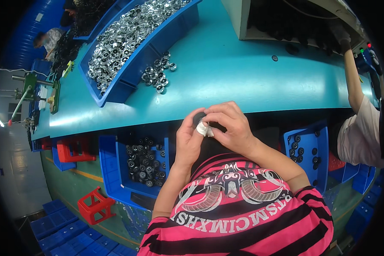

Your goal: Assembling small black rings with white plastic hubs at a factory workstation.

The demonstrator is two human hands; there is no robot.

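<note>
At the table's near edge, my left hand (187,143) pinches a small black round part (199,118), which looks like a little wheel. A white wrap (203,129), tape or cloth, shows at the tip of my left thumb. My right hand (234,128) comes in from the right, its fingers curled and meeting the same part. My fingers hide much of the part's lower side. Beyond my hands, several clear and black small wheels (158,73) lie loose on the teal table (226,72), beside a blue bin (128,83) heaped with more.
Below the table edge, a blue bin (165,149) of black wheels stands left, another blue bin (322,147) right. A green hand press (29,91) is at far left. A co-worker's arm (352,81) reaches into a cabinet (242,19). A red stool (95,206) stands on the floor.
</note>
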